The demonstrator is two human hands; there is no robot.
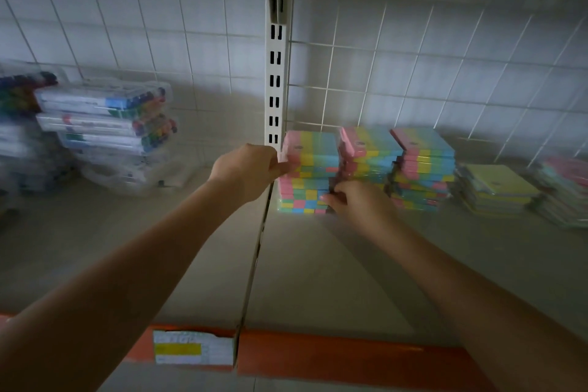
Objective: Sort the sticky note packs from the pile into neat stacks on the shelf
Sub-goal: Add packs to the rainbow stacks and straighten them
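Observation:
Three stacks of striped pink, yellow, green and blue sticky note packs stand at the back of the shelf point(318, 264). My left hand point(248, 170) pinches the left edge of the leftmost stack point(310, 169) near its top. My right hand point(356, 202) holds the same stack at its lower right corner, fingers curled against the packs. The middle stack point(369, 153) and the right stack point(423, 169) lean a little and stand close together, untouched.
A low stack of yellow-topped packs point(496, 188) and another pile point(563, 191) lie further right. Clear cases of coloured markers point(108, 124) are heaped on the left shelf section. A slotted white upright point(275, 83) divides the sections. An orange rail with a price label point(194, 348) edges the front.

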